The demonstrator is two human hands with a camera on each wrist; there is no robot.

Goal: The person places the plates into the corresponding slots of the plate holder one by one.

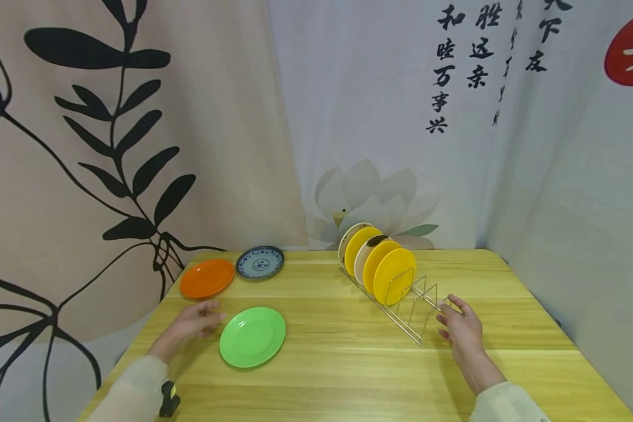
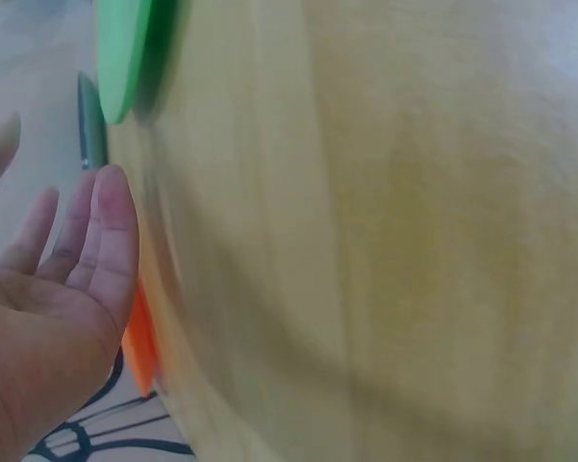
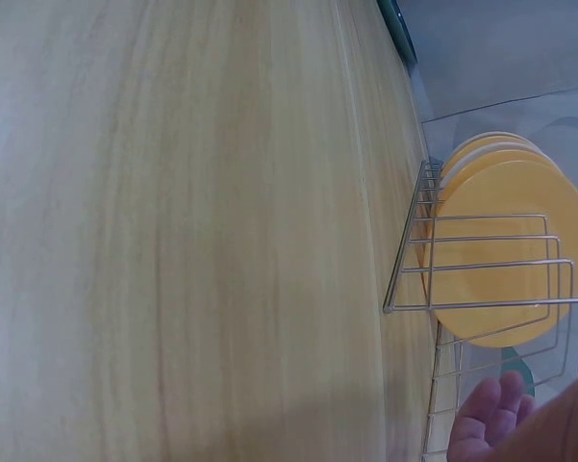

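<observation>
My left hand (image 1: 197, 321) hovers with loosely bent, parted fingers between a green plate (image 1: 252, 337) and an orange plate (image 1: 207, 279), holding nothing. In the left wrist view its palm shows bare, beside the edge of the orange plate (image 2: 139, 342). At the near right end of a wire plate rack (image 1: 408, 328), my right hand (image 1: 463, 328) pinches the end wire between thumb and finger. Several plates lean upright in the rack's far part, the front one a yellow plate (image 1: 395, 275). The rack's near slots hold no plates.
A blue-and-white patterned plate (image 1: 260, 262) lies at the back of the wooden table (image 1: 316, 375), right of the orange one. Behind the table hangs a printed curtain (image 1: 232, 146), and another wall of cloth (image 1: 575, 205) stands along the right.
</observation>
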